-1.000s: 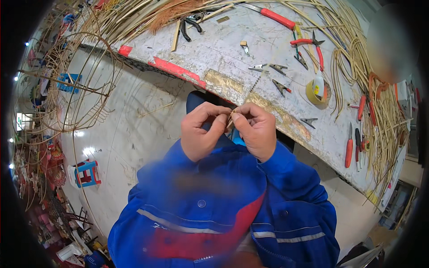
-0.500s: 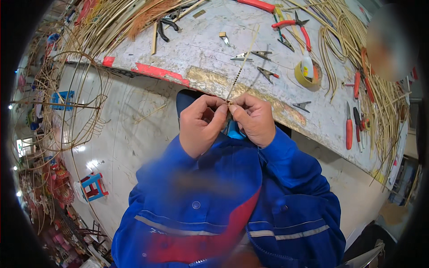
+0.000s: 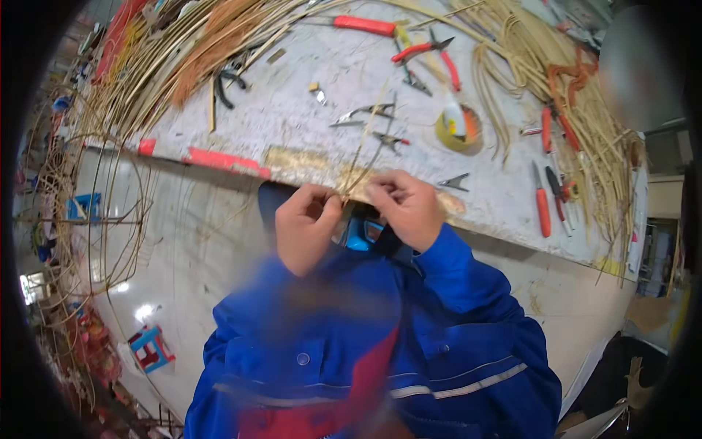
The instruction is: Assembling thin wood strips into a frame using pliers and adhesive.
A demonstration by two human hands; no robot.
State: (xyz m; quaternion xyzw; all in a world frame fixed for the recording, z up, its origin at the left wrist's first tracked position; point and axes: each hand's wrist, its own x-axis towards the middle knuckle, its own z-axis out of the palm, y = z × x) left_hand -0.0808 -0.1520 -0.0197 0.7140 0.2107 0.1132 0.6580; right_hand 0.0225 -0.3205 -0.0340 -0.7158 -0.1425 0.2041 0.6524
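Observation:
Just in front of the table's near edge, my left hand (image 3: 307, 228) is closed in a pinch on a thin pale strip (image 3: 357, 154). The strip rises away from the fingertips over the tabletop, and its far end is faint. To its right my right hand (image 3: 406, 211) has its thumb and fingers pressed together, a little apart from the left. Whatever those fingers may hold is too small to make out. Beyond the hands lie small spring clamps (image 3: 390, 140), with another clamp (image 3: 454, 181) to the right.
The worktable (image 3: 292, 110) carries bundled cane strips (image 3: 504, 33), red-handled cutters (image 3: 414, 52), black-handled pliers (image 3: 231, 89), a yellow tape roll (image 3: 458, 143) and a red-handled knife (image 3: 542, 210). Wire frames (image 3: 110, 212) stand at left, and a blue-red stool (image 3: 151, 349) is on the floor.
My hands were together at the strip's lower end; now the right has drawn away to the right. The strip leans differently, and the whole view has shifted, with the table lower and further left.

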